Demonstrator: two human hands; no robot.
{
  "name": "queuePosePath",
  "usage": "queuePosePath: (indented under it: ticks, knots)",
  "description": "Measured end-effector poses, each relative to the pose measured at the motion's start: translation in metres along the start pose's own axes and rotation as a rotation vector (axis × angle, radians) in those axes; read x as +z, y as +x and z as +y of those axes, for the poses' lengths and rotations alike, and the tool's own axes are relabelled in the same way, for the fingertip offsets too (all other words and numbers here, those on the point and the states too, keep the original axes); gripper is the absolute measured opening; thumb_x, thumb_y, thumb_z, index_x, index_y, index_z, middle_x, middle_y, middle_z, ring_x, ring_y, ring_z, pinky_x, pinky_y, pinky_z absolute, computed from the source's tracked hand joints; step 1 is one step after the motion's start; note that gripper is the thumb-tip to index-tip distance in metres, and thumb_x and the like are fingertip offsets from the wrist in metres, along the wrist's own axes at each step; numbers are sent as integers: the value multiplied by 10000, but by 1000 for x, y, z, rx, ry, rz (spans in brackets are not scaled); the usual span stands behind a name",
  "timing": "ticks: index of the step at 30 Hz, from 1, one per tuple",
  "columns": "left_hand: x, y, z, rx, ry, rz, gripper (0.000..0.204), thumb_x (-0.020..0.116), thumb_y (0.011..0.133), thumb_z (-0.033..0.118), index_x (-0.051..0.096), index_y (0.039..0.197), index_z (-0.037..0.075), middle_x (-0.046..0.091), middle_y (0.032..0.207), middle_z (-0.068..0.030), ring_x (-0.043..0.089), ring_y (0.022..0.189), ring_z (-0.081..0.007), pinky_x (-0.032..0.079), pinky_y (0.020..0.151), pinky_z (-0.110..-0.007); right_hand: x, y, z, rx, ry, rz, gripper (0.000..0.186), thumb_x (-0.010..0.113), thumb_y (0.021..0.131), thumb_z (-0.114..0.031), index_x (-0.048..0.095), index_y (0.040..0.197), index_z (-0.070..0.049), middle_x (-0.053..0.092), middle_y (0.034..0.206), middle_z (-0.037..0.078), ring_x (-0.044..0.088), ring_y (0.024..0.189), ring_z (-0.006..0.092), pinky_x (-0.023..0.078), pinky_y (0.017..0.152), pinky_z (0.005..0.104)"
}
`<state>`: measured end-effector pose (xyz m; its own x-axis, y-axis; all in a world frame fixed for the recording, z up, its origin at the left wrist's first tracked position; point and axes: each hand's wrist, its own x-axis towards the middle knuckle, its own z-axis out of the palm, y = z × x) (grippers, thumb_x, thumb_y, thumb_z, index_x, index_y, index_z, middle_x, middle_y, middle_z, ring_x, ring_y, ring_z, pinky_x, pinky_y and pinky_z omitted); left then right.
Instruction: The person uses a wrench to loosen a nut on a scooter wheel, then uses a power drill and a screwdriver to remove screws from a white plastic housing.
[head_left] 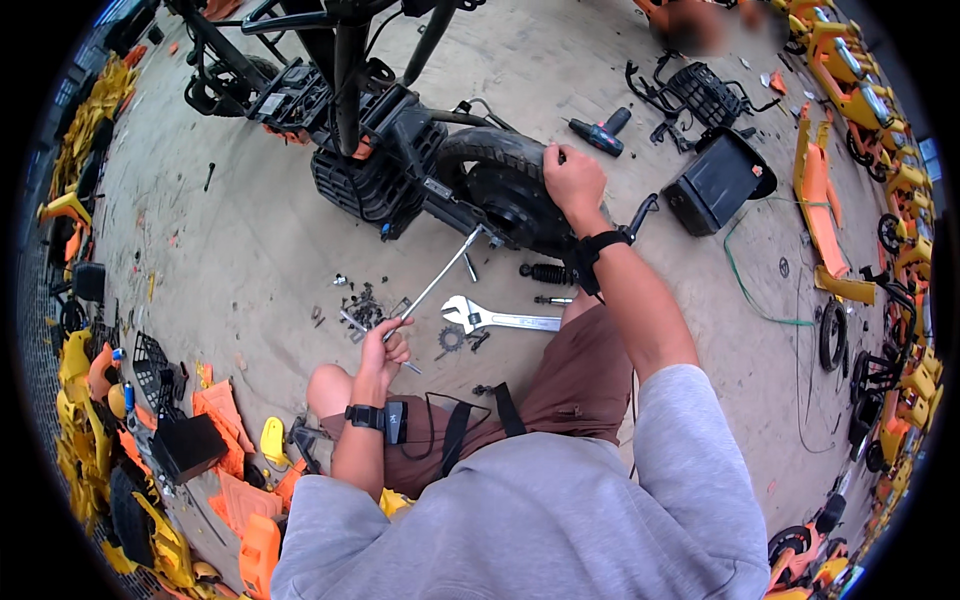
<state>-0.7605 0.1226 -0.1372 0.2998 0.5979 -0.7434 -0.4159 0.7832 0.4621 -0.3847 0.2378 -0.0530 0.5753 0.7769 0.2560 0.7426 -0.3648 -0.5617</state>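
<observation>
My left hand (pixel 385 350) grips a long silver wrench (pixel 435 281), whose head sits at the rear arm (pixel 448 202) of a black electric bike frame (pixel 345 80). My right hand (pixel 577 182) rests closed over the top of the black tyre (pixel 490 152) of its wheel. Below the wheel lie a large adjustable wrench (pixel 515 322), a black shock absorber (pixel 548 272), a sprocket (pixel 450 341) and several small bolts and parts (pixel 362 305). Another metal bar crosses just beside my left hand, partly hidden.
A drill (pixel 600 133), black box (pixel 718 180), rack (pixel 700 92) and orange panel (pixel 815 190) lie to the right, with green cord (pixel 760 310) and a loose tyre (pixel 831 333). Orange and yellow parts (pixel 225 420) pile at left; yellow bikes (pixel 905 250) line the far right.
</observation>
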Motion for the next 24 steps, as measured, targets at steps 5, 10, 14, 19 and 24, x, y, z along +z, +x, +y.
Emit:
queuePosePath:
  ticks: [5,10,14,19,24]
  knots:
    - [-5,-1,-2,-7,-23,-16,232,499,881,183,591,935,-23,170,445,69,160,365,-68,177,384,-242,-4,-1,-6,-12,33,-13,361,468,834,-360,706,829,-88,632,712,213,619,707,395,494,695,459]
    - [-4,-1,-1,-4,-2,14,224,502,875,180,594,925,-18,163,445,70,160,363,-67,178,385,-242,-5,0,-3,-7,26,3,356,468,835,-353,707,827,-90,635,711,207,620,699,389,494,691,454]
    - [-13,1,-7,-14,6,-10,234,503,874,194,593,937,-12,163,444,71,169,362,-67,178,383,-242,-5,-1,-3,-16,6,1,361,467,834,-357,708,830,-89,639,722,205,621,708,387,493,694,451]
    - [-11,6,-7,-22,-21,17,242,500,870,195,592,934,-20,170,437,69,159,364,-71,172,383,-244,-6,0,-2,16,29,-15,374,464,835,-371,708,836,-87,640,735,211,625,723,384,490,699,449]
    - [-14,8,-4,-26,-22,23,243,492,867,189,589,933,-23,173,437,65,156,357,-75,174,374,-246,-3,1,-4,16,-5,-27,382,467,837,-375,698,818,-71,635,730,214,621,734,389,488,700,458]
